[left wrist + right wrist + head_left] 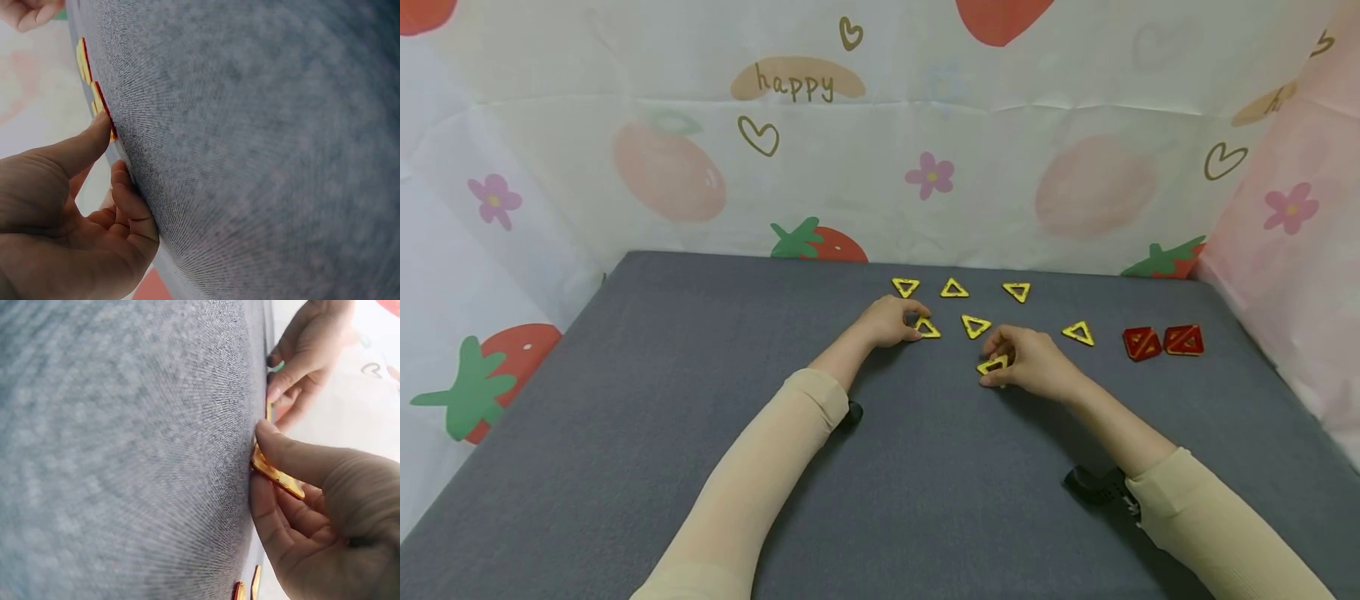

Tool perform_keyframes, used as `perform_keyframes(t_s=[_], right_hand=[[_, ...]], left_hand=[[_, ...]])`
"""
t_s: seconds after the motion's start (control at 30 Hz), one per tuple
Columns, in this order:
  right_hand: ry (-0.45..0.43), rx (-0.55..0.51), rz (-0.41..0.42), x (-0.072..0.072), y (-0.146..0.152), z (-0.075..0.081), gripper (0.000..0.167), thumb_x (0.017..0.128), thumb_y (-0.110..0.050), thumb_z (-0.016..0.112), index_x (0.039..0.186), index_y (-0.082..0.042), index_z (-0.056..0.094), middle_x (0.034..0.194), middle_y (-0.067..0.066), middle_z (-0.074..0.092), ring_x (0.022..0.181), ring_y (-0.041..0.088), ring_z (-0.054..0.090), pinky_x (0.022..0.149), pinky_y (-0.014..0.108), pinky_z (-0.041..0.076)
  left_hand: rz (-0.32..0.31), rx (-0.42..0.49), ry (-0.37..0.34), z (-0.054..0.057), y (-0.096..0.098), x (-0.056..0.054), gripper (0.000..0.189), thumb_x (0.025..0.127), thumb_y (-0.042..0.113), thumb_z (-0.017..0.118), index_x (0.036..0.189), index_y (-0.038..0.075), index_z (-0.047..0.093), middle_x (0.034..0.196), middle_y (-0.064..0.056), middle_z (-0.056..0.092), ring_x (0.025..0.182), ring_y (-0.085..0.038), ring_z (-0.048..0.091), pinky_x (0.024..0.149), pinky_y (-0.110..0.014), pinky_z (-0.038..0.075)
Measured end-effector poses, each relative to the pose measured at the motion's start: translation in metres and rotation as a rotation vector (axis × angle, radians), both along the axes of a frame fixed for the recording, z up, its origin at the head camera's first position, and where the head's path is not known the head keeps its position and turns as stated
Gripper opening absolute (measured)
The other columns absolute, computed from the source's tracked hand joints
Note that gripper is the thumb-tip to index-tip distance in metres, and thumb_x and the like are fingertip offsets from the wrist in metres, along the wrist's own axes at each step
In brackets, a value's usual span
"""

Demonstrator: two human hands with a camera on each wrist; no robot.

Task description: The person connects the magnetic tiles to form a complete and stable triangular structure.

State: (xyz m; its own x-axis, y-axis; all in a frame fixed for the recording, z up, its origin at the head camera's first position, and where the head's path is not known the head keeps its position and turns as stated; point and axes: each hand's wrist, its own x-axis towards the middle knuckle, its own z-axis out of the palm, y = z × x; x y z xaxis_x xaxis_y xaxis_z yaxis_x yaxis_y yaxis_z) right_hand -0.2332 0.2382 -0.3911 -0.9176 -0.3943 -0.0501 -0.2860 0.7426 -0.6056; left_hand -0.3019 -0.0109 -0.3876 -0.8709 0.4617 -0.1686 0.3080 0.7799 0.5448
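Observation:
Between the thumb and index finger of my left hand (883,322) is a yellow triangular frame tile (929,335) lying on the grey table. In the left wrist view the thumb rests against this tile (104,105), which has a red lower edge; the other fingers curl below. Nearer to me, my right hand (1037,362) pinches another yellow triangular tile (284,480) between thumb and fingers. That tile is tilted at the table surface in the right wrist view. Just beyond the hands lies one more yellow triangle (976,318).
A back row holds yellow triangles, with one at its left end (906,281). Another yellow triangle (1078,337) lies to the right. Farther right are two pieces of red triangular tiles, a left one (1142,342) and a right one (1183,340). A printed cloth (985,217) hangs behind the table (715,367).

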Motion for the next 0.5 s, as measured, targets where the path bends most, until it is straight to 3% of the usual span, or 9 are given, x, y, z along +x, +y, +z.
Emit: perform_keyframes(t_s=[0.2,0.5], right_hand=[[0.008,-0.002,-0.030,-0.0002,-0.0006,0.0016,0.023,0.081,-0.021,0.082,0.098,-0.013,0.069,0.094,0.006,0.075,0.073,0.011,0.065,0.064,0.029,0.049],[-0.080,-0.084,-0.011,0.0032,-0.0089,0.0056,0.014,0.083,-0.020,0.080,0.093,-0.014,0.075,0.086,0.003,0.078,0.069,0.012,0.070,0.063,0.029,0.059]], left_hand=[[0.001,0.001,-0.003,0.0006,0.0001,0.0002,0.044,0.096,0.019,0.065,0.139,0.019,0.058,0.143,-0.012,0.057,0.131,-0.028,0.055,0.110,-0.042,0.044],[0.002,0.008,-0.009,0.0012,-0.0002,0.0017,0.043,0.096,0.020,0.065,0.139,0.019,0.058,0.140,-0.013,0.058,0.125,-0.029,0.057,0.106,-0.042,0.046]])
